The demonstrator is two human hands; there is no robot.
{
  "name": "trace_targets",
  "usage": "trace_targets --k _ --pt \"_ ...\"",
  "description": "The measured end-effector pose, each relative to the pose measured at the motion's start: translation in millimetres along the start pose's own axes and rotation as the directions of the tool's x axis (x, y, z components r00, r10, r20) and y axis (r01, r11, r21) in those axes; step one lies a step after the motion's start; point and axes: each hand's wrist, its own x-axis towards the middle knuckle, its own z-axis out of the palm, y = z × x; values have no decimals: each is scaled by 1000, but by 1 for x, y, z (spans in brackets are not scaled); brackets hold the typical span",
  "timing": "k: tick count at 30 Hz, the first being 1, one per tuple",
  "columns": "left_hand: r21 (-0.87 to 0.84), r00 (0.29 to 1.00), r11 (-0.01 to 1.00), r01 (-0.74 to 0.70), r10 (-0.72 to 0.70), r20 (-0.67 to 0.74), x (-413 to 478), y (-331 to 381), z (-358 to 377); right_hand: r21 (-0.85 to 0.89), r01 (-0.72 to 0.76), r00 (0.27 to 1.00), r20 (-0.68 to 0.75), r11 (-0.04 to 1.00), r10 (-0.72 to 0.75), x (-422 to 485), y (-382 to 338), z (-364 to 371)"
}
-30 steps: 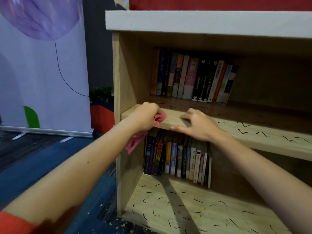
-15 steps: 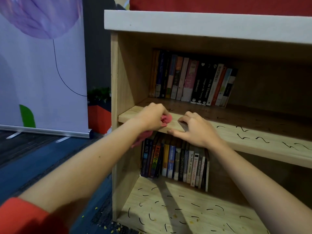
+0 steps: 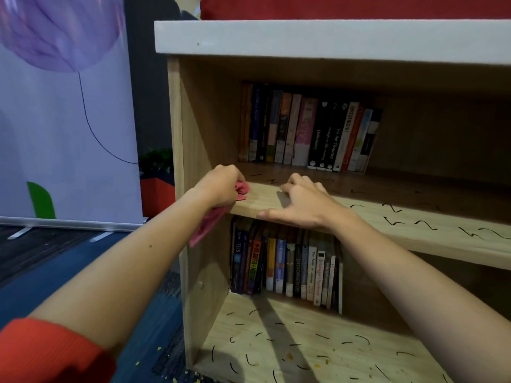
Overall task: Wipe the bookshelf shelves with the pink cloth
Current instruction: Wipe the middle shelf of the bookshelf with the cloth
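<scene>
Pink cloth (image 3: pixel 242 189): it is being gripped at the left end of the middle shelf (image 3: pixel 414 239). A bunched part is being pressed to the shelf top at 3 o'clock of the gripping hand, and a loose tail is being left hanging toward 7 o'clock, in front of the side panel of the bookshelf (image 3: pixel 193 120).
Left hand (image 3: pixel 221 189): it is being kept clenched round the cloth, with the knuckles being turned up; a red sleeve (image 3: pixel 41 352) is being worn on that arm.
Right hand (image 3: pixel 301 205): it is being rested on the same shelf at 3 o'clock of the cloth, near it but apart. The bent fingertips are being set on the shelf top, the thumb is being stretched along the front edge toward 9 o'clock, and nothing is being held.
Squiggle marks (image 3: pixel 398 219): black strokes are being shown on the shelf top at 3 o'clock of the right hand.
Upper books (image 3: pixel 309 134): a row is being stood at 12 o'clock of the hands, at the back.
Lower books (image 3: pixel 287 269): a second row is being stood at 6 o'clock of the hands.
Bottom shelf (image 3: pixel 345 363): black strokes and yellowish crumbs are being carried on it.
Banner (image 3: pixel 69 134): it is being stood at 9 o'clock of the bookshelf.
</scene>
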Motion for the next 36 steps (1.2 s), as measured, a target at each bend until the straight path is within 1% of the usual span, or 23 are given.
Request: trace_targets --k 2,5,7,12,14,18,20,22,25,27,29,33,34,36 --pt "20 998 998 55 -55 -10 10 -8 0 53 -7 998 68 999 3 13 -6 -2" --pt "14 994 994 104 -104 -27 29 -18 3 203 -19 994 108 979 -3 25 -10 5" --pt "9 991 991 131 -131 -29 43 -23 7 292 -33 994 110 956 1 31 -8 11" --pt "42 981 980 195 -194 -27 81 -20 17 374 -26 998 68 927 1 37 -2 16" --pt "8 976 976 215 -215 -12 97 -19 19 410 -16 998 69 912 -13 40 -1 16" --pt "-18 986 986 163 -162 44 115 -16 22 457 -2 997 73 890 -35 44 1 16" --pt "30 988 993 118 -120 97 117 -21 21 466 -2 997 72 885 -36 46 2 18" --pt "107 985 989 101 -115 130 118 -29 17 462 5 996 72 887 -43 47 3 19" --pt "198 988 976 91 -113 106 127 -30 14 461 8 996 70 887 -46 48 4 18" --pt "192 992 978 82 -99 82 134 -24 21 467 12 996 70 884 -51 48 4 19" --pt "138 992 987 79 -92 85 140 -20 28 471 12 996 72 882 -51 48 4 20" --pt "39 981 999 23 -30 193 136 -30 15 485 7 996 79 874 -52 48 5 20" --pt "54 975 998 8 -20 222 133 -34 8 489 7 996 78 872 -52 48 6 20" --pt "142 967 990 16 -51 251 128 -36 1 494 6 996 78 869 -51 47 6 20"
